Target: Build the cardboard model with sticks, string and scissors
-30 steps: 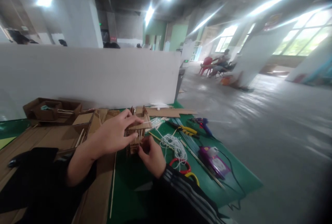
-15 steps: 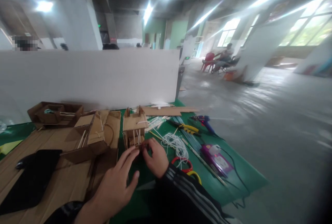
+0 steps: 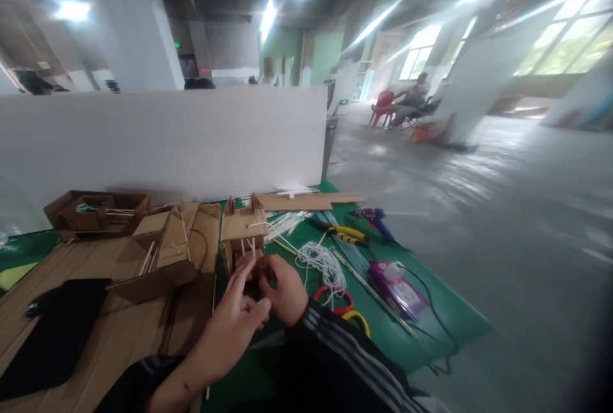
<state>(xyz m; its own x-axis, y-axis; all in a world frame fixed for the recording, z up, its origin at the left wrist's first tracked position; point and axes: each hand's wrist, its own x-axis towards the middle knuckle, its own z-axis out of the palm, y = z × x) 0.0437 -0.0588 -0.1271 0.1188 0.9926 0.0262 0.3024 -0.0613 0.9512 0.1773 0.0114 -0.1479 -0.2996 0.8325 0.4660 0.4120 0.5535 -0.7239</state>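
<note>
A small cardboard model (image 3: 242, 228), with thin upright sticks in its front opening, stands just beyond my hands. My left hand (image 3: 234, 317) has its index finger stretched up against the model's lower front, its thumb apart from it and its other fingers partly bent; nothing shows in its grasp. My right hand (image 3: 285, 288) is closed in a pinch at the model's lower right corner, and whatever lies between its fingertips is hidden. Right of that hand are a tangle of white cord (image 3: 323, 263) and red-and-yellow-handled scissors (image 3: 355, 318).
To the left lies a larger cardboard build (image 3: 175, 253) on cardboard sheets, with a black flat object (image 3: 57, 336). On the right are yellow-black pliers (image 3: 347, 232), a blue glue gun (image 3: 378, 225) and a purple power strip (image 3: 397, 288) with its cord. A white partition (image 3: 167, 142) stands behind.
My left hand has moved right and its fingers have bent more, its thumb now close to my right hand. My right hand stays pinched at the model. The view has shifted slightly.
</note>
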